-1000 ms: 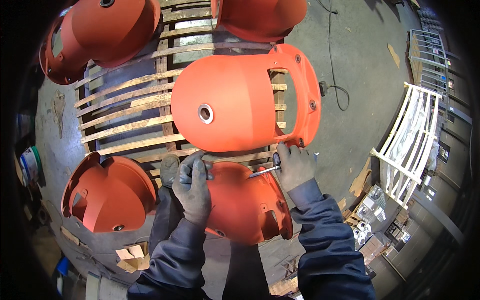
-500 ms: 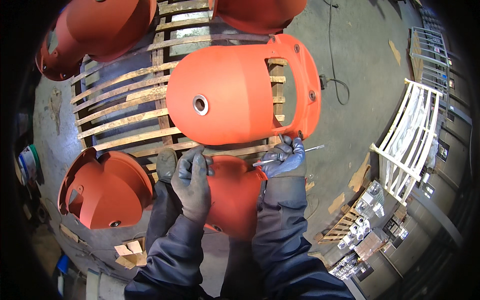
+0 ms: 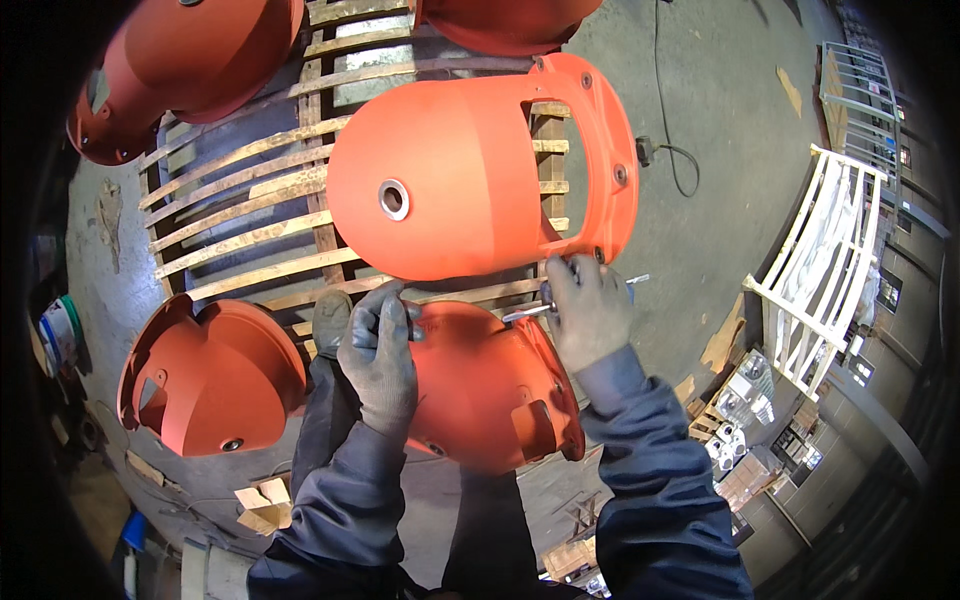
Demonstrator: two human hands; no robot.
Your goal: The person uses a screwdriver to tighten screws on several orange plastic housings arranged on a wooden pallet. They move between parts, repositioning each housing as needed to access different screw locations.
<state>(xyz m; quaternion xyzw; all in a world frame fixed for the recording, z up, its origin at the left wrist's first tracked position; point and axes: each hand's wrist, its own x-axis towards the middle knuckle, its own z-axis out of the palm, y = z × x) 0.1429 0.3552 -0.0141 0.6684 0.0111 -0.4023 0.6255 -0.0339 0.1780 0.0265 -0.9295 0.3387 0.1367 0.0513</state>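
My right hand (image 3: 592, 312), gloved in grey, grips a thin silvery metal rod (image 3: 525, 313) lying crosswise. One end of it sticks out left of the fingers and the other to the right. The hand is by the lower right corner of a large orange domed casting (image 3: 430, 180), which has a round metal-ringed hole and a flanged opening. My left hand (image 3: 378, 370), also gloved, is closed with fingertips pinched. Whatever it may hold is too small to make out. Between my hands, nearer me, sits a second red-orange casting (image 3: 465, 385) with a dark patch.
The large casting rests on a slatted wooden pallet (image 3: 250, 230). More red castings stand at the left (image 3: 230, 385), upper left (image 3: 200, 60) and top (image 3: 500, 20). A black cable (image 3: 662, 90) lies on the floor. White racking (image 3: 815, 270) and stacked parts (image 3: 735, 430) are at the right.
My right hand has turned over, back upward, and shifted slightly right, still holding the rod. More of the near casting's right side shows. My left hand has barely moved.
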